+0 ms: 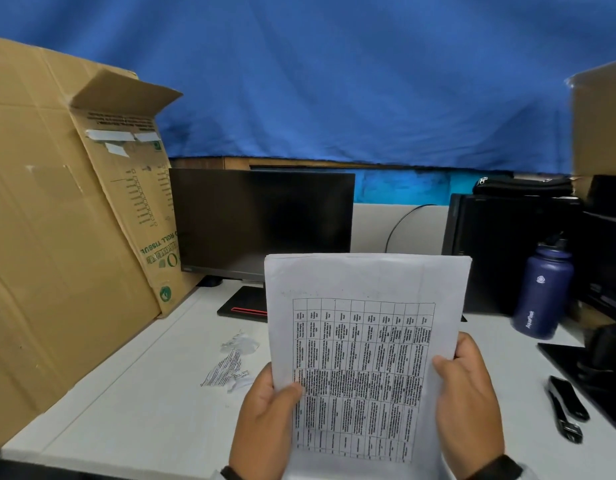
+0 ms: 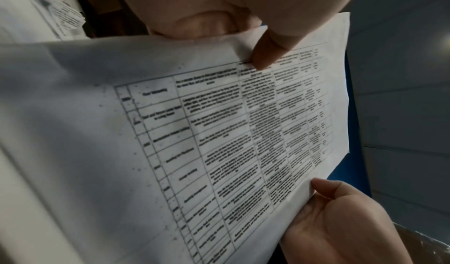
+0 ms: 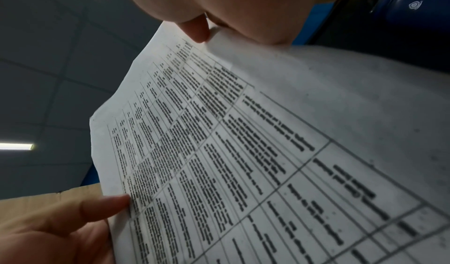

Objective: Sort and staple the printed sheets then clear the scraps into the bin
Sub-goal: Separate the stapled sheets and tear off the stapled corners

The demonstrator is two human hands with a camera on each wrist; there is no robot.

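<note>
Both hands hold up a stack of printed sheets point(image 1: 365, 341) with a table of small text on the top page, raised above the white desk point(image 1: 133, 410). My left hand point(image 1: 268, 414) pinches the stack's left edge, thumb on the front. My right hand point(image 1: 469, 393) pinches the right edge the same way. The left wrist view shows the printed sheets point(image 2: 170, 133) with my left thumb point(image 2: 268, 52) on the print and the right hand point(image 2: 340, 220) at the far edge. In the right wrist view the printed sheets point(image 3: 268, 143) fill the frame. Torn paper scraps point(image 1: 230, 365) lie on the desk left of the stack. A black stapler point(image 1: 566, 403) lies at the right.
A large cardboard box point(image 1: 64, 220) leans at the left. A dark monitor point(image 1: 261, 220) stands behind the sheets. A navy water bottle point(image 1: 541, 289) and a black computer case point(image 1: 500, 251) stand at the right, with dark gear near the right edge. A blue cloth hangs behind.
</note>
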